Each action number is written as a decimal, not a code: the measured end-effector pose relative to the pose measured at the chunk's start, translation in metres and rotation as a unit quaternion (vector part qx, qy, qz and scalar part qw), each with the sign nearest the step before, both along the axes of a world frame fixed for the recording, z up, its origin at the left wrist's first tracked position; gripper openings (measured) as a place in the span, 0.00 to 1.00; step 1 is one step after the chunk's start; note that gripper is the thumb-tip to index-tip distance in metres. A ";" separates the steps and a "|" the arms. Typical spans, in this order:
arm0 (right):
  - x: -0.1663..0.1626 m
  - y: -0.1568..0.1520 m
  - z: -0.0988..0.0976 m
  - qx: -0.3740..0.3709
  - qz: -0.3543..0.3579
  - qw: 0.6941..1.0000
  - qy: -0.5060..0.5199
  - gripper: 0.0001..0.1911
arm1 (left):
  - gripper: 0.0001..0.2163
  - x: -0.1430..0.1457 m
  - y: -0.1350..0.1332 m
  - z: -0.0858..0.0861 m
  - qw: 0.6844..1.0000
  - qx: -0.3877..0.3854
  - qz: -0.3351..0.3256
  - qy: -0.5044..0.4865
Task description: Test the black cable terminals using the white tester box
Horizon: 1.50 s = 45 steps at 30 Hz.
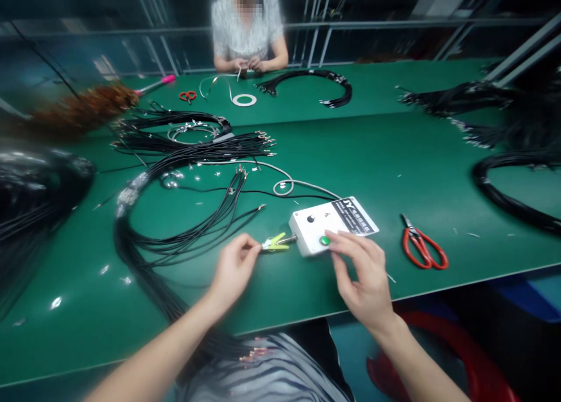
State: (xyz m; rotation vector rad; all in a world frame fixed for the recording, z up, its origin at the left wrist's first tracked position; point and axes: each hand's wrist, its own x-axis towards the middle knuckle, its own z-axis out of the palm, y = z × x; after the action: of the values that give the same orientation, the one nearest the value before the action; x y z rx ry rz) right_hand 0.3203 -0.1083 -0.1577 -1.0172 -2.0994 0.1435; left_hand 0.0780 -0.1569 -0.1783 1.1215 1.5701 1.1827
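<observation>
My left hand (236,266) is closed in a pinch at the jaws of a yellow-green clip (275,243). A thin black cable (186,284) runs toward that hand; its end seems to be between the fingertips, mostly hidden. The clip sits on a metal shaft (289,238) at the left side of a white control box (313,224) with a black knob, a switch and a dark label. My right hand (362,267) lies over the box's front right part, fingers stretched out and thumb apart, a fingertip at the green button (324,240).
A large black cable bundle (127,215) curves across the left side. Red-handled cutters (423,247) lie right of the box. A grey cord (267,167) loops behind it. Across the table, a person (249,34) handles a thin white strip near a white roll (244,100). More black bundles (486,177) lie right.
</observation>
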 end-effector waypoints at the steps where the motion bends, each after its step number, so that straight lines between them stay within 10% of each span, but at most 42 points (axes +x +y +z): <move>1: 0.003 -0.003 -0.005 -0.002 0.004 1.000 0.003 0.10 | 0.09 0.000 0.000 -0.001 1.000 0.000 0.000 -0.006; 12: 0.003 -0.005 -0.026 0.068 -0.044 0.996 -0.039 0.11 | 0.11 -0.015 -0.010 -0.010 0.999 -0.024 0.005 -0.033; 22: -0.007 -0.002 -0.013 0.062 -0.011 0.997 -0.048 0.15 | 0.08 -0.018 -0.024 0.017 0.993 -0.049 -0.073 -0.075; 29: -0.011 0.020 -0.010 0.071 -0.023 0.993 -0.090 0.19 | 0.03 -0.038 -0.052 0.030 0.947 -0.051 -0.173 0.266; 36: -0.015 -0.004 -0.018 0.038 0.039 0.998 -0.020 0.15 | 0.11 -0.109 0.031 0.040 0.971 0.052 0.120 0.199; 40: -0.015 -0.019 -0.021 0.016 0.067 0.998 -0.010 0.16 | 0.14 -0.127 0.061 0.030 0.959 0.070 0.159 0.224; 43: -0.013 -0.027 -0.021 0.015 0.067 0.998 0.001 0.15 | 0.14 -0.096 0.016 0.032 0.959 0.088 0.070 0.260; 45: -0.016 -0.031 -0.021 0.000 0.083 0.996 0.012 0.15 | 0.02 -0.064 -0.030 0.038 0.934 0.051 -0.214 0.283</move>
State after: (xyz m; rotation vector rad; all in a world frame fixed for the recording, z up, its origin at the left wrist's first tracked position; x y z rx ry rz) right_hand 0.3047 -0.1390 -0.1787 -0.8363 -2.1608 0.2381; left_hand 0.0137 -0.1864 -0.1402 1.8838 1.5568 0.6802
